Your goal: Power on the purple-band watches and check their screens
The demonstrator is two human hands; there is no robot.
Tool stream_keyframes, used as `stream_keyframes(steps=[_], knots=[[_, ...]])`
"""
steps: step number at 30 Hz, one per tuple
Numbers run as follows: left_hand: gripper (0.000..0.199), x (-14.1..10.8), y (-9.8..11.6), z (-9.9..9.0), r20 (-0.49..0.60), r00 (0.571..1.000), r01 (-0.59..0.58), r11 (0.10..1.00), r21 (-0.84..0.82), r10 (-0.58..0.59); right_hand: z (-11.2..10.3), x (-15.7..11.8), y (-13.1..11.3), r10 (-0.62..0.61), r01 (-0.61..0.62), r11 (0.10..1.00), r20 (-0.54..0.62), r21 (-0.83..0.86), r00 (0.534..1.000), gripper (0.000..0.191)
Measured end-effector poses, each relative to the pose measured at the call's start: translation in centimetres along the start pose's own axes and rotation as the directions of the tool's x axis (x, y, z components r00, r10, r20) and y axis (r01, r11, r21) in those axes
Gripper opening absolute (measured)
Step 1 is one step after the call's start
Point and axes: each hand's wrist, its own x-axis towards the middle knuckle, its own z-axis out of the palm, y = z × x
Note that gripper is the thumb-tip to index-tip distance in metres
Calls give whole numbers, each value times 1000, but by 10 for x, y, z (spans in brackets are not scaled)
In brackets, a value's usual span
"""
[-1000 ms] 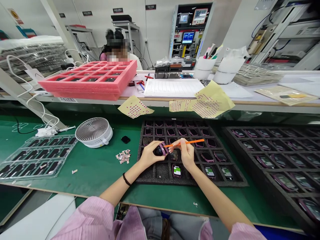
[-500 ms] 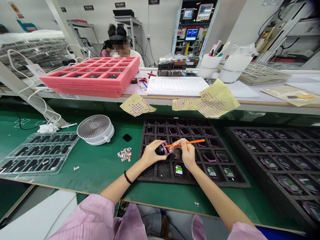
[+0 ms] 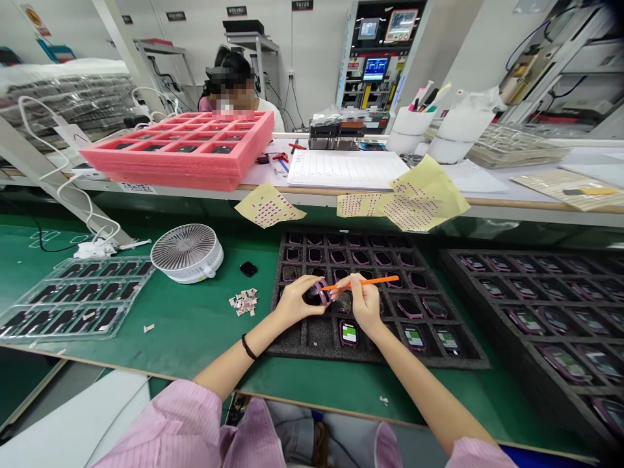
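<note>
Purple-edged, the watch (image 3: 319,292) is held over the black foam tray (image 3: 319,330), fingers of the left hand (image 3: 294,303) pinching it, likely to steady it against the orange stick (image 3: 377,281) pinched in the right hand (image 3: 363,301).

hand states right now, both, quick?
Left hand: closed around a purple-rimmed watch.
Right hand: closed on an orange stick, its tip at the watch.
</note>
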Motion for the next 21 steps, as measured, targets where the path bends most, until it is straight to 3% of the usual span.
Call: stream_keyframes(steps=[5, 9, 12, 15, 18, 21], knots=[[50, 3, 0, 0, 46, 998, 38, 999, 14, -39, 0, 0, 2, -102, 102, 995, -18, 17, 995, 49], [46, 5, 16, -19, 166, 984, 45, 995, 94, -60, -3, 3, 6, -70, 97, 985, -179, 146, 981, 44], [44, 2, 35, -38, 365, 923, 52, 982, 184, -117, -5, 6, 7, -47, 83, 985, -228, 150, 973, 43], [45, -5, 50, -45, 520, 837, 63, 973, 220, -172, -5, 6, 8, -73, 89, 991, -161, 98, 984, 43], [53, -11, 55, -43, 567, 796, 72, 963, 261, -213, -5, 2, 8, -104, 109, 993, -99, 46, 990, 42], [67, -20, 53, -51, 542, 802, 61, 938, 341, -250, -6, 1, 10, -82, 87, 995, -84, 46, 993, 40]])
